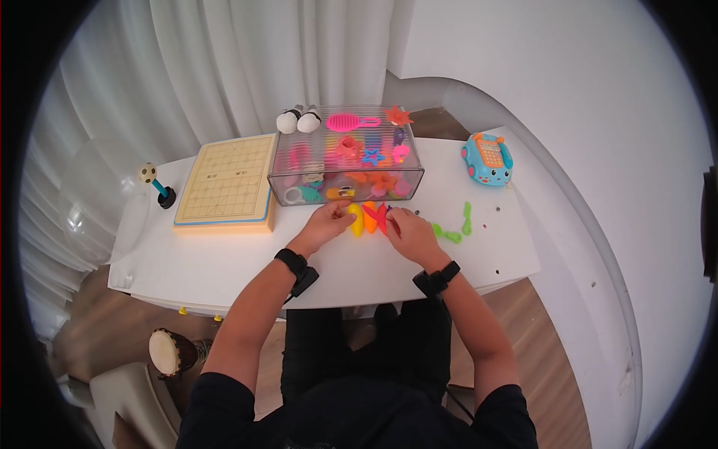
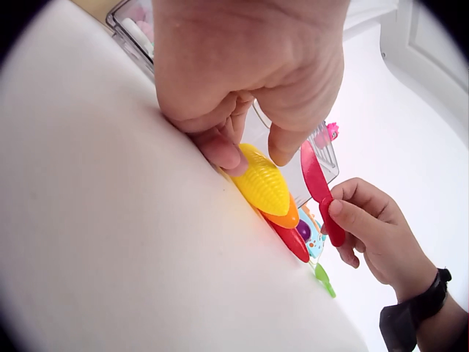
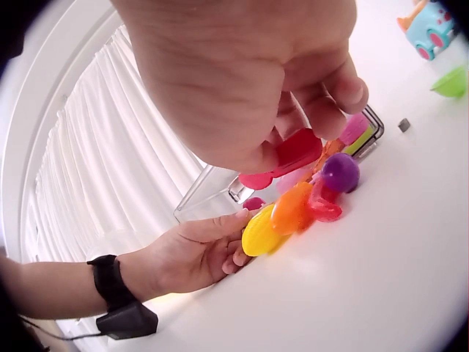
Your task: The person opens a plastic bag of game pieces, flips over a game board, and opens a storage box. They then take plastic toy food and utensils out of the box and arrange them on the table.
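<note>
My left hand (image 1: 327, 223) pinches the near end of a yellow toy corn cob (image 2: 262, 185) between thumb and fingers, low over the white table. In my right hand (image 1: 413, 233) is a red toy knife (image 2: 316, 183), gripped by its handle, with the blade raised above the row of toys. Beside the corn lies an orange toy piece (image 3: 293, 208), then a red curved one (image 3: 325, 203). A purple rounded toy (image 3: 341, 172) ends the row, mostly hidden by the right hand in the head view.
Behind the hands stands a clear box (image 1: 345, 176) of colourful toys, with a pink hairbrush (image 1: 344, 122) on its lid. A board-game box (image 1: 228, 179) is to the left. Green toy utensils (image 1: 449, 236) lie to the right, below a blue toy phone (image 1: 488, 161).
</note>
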The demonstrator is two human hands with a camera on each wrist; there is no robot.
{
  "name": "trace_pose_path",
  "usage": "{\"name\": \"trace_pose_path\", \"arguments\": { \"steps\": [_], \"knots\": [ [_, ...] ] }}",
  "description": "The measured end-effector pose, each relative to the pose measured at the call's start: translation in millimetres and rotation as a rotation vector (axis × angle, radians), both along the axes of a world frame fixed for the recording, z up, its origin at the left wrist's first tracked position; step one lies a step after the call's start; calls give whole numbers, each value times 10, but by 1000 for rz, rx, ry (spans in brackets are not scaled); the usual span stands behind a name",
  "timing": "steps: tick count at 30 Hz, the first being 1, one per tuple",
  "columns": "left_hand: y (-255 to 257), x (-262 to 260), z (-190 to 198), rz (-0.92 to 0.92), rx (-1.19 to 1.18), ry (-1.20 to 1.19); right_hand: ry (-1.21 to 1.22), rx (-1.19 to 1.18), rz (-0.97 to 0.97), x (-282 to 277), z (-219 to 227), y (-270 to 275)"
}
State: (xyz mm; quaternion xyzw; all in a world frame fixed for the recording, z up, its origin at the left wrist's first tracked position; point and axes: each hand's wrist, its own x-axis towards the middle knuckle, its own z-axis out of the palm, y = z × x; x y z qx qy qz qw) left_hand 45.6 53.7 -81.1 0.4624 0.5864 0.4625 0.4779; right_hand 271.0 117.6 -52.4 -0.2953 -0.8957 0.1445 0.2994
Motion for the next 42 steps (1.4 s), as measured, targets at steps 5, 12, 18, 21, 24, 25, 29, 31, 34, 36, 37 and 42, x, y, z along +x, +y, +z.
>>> {"name": "trace_pose_path", "arguments": {
  "steps": [5,12,18,21,24,25,29,31,34,36,37,42],
  "knots": [
    [-14,1,-19,-39,55,7,-133,80,0,-156,17,49],
    [-22,13,2,-60,43,36,-230,138,16,-227,15,35],
    [-17,8,10,-64,33,63,-304,219,26,-107,59,11],
    [-34,16,52,-64,24,63,-313,213,18,-3,58,48],
    [-7,-7,-5,-73,28,48,-267,214,-23,21,81,88],
    [1,-9,-24,-82,35,44,-268,213,-23,28,78,103],
    [5,-12,-34,-77,30,34,-184,179,-32,32,-3,147],
    [-1,7,-11,-66,9,79,-169,170,-31,32,-48,158],
    [-12,42,60,-65,18,162,-148,177,-66,25,-77,155],
    [-28,77,107,-60,33,199,-166,146,-70,19,-76,151],
    [-32,97,125,-55,46,233,-161,147,-72,18,-81,155],
    [-33,217,114,50,269,677,-127,141,-66,19,-107,173]
  ]
}}
